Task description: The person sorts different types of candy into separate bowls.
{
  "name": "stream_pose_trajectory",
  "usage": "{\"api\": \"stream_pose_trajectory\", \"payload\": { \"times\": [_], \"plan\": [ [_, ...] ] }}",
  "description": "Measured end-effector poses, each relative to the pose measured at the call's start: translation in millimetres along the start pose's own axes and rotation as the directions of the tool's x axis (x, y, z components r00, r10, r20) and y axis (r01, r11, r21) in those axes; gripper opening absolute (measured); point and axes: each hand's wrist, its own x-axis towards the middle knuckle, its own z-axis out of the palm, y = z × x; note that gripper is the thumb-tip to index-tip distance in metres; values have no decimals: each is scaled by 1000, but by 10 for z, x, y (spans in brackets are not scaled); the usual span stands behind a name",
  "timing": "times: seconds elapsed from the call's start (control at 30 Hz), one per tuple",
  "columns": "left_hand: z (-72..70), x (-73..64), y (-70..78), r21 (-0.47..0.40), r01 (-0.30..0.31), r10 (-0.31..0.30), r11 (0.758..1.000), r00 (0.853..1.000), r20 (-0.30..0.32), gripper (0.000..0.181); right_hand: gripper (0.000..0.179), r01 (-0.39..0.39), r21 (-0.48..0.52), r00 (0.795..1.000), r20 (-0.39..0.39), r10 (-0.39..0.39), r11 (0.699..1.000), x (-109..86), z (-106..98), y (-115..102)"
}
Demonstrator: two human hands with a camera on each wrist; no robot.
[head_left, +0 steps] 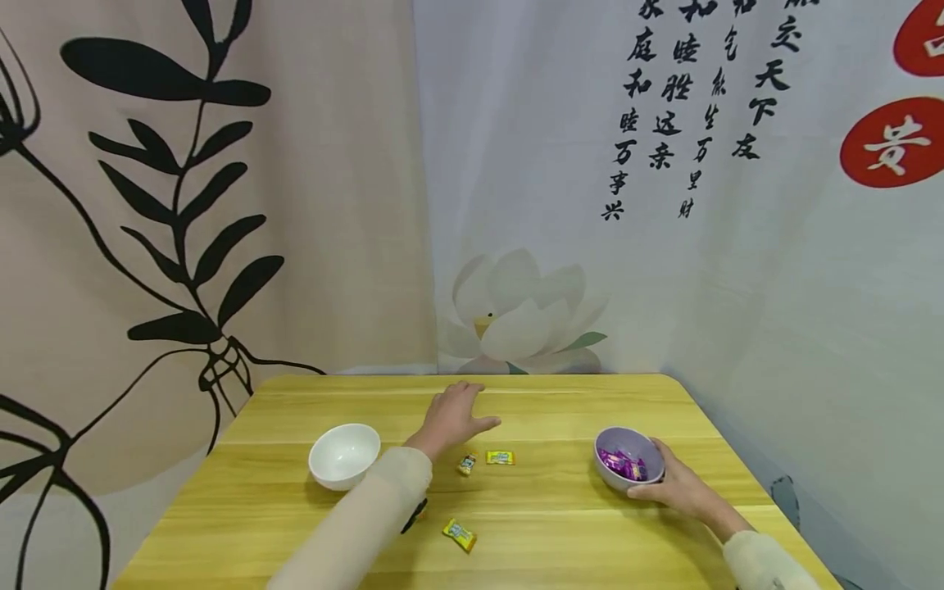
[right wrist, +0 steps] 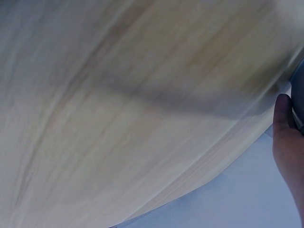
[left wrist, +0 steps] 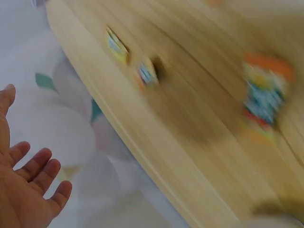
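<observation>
My left hand (head_left: 455, 416) is held over the far middle of the table, fingers and thumb spread, with nothing in it. Just beyond its wrist lie two small yellow-wrapped candies, one flat (head_left: 500, 457) and one tilted (head_left: 467, 465). Nearer the front is another yellow-wrapped candy (head_left: 460, 535); the left wrist view shows a blurred wrapped candy (left wrist: 266, 92) at its right. On the right side, my right hand (head_left: 682, 485) grips a purple bowl (head_left: 606, 483) by its side, thumb toward the front. Purple-wrapped candies (head_left: 623, 465) lie inside it.
A white bowl (head_left: 344, 456) stands on the left part of the wooden table (head_left: 560, 541), beside my left forearm. The forearm covers part of the table's middle. Behind the far edge hangs a printed cloth backdrop (head_left: 516, 205).
</observation>
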Motion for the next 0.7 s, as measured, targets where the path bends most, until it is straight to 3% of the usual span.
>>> {"api": "stream_pose_trajectory", "payload": {
  "times": [0.17,0.4,0.7],
  "plan": [
    [-187,-184,-450,-13,45,-45,999,999,-13,75,111,18,-12,1000,-13,-19,1000,9,-5,26],
    [-443,-558,-1011,-43,113,-114,993,993,-24,81,111,11,-26,1000,-4,-11,1000,-1,-10,10],
    [-560,-1021,-1556,-33,208,-209,977,978,-19,90,112,12,-29,1000,8,-12,1000,-18,-17,-17]
  ]
}}
